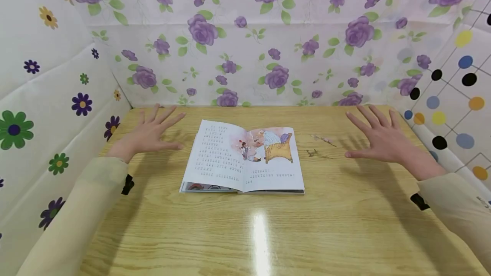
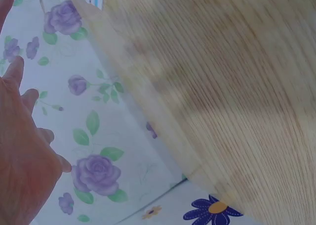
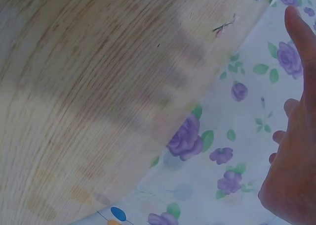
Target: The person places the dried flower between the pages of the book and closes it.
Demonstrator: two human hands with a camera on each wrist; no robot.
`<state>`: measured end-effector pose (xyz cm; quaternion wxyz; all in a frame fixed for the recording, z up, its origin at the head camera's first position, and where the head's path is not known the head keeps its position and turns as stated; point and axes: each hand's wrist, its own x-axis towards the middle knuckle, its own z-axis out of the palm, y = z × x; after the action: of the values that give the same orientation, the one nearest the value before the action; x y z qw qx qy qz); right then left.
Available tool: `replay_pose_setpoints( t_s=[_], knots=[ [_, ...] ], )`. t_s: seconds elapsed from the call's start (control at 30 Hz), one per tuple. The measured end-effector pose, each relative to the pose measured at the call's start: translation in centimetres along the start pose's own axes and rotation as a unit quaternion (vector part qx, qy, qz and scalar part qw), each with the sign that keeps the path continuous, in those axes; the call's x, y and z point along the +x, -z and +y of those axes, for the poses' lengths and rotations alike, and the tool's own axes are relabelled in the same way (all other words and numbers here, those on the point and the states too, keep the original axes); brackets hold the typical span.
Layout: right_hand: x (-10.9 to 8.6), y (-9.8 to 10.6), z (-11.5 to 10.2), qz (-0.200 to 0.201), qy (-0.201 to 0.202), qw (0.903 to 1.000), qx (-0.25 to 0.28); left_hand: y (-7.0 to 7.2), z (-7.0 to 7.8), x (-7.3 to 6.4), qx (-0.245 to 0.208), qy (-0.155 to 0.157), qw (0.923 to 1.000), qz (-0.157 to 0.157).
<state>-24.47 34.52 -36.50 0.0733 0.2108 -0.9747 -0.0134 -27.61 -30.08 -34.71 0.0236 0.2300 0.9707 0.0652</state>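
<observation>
An open picture book lies on the wooden table between the two hands, text on its left page and a coloured drawing on the right one. My left hand, fingers spread, hovers to the left of the book and holds nothing. On the other side my right hand is likewise spread above the table, apart from the book. Between the book and the right hand lie two small sprig-like pieces, a pinkish one and a darker one. The left wrist view shows the left hand at its edge.
The wooden table reaches a back wall covered in purple-rose cloth. Flower-print cloth stands along the left side, dotted cloth along the right. Dark straps show at both wrists.
</observation>
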Motion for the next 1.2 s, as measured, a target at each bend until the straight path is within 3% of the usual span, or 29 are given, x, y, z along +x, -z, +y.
replay_pose_setpoints(
  t_s=[0.23,0.53,0.83,1.2],
  knots=[
    [0.0,0.1,-0.8,-0.010,0.015,0.9998,0.010,0.1,1.5,0.0,-0.007,-0.025,0.9997,-0.001],
    [-0.4,0.0,-1.5,-0.010,0.027,0.9995,0.015,-0.7,4.2,-0.2,-0.007,-0.084,0.9964,-0.002],
    [-0.2,-0.5,-2.1,0.003,0.046,0.9987,0.019,-2.4,6.6,-1.0,-0.004,-0.148,0.9889,-0.003],
    [0.2,-1.5,-2.7,0.004,0.070,0.9972,0.028,-4.3,8.7,-2.5,-0.009,-0.208,0.9778,0.023]
  ],
)
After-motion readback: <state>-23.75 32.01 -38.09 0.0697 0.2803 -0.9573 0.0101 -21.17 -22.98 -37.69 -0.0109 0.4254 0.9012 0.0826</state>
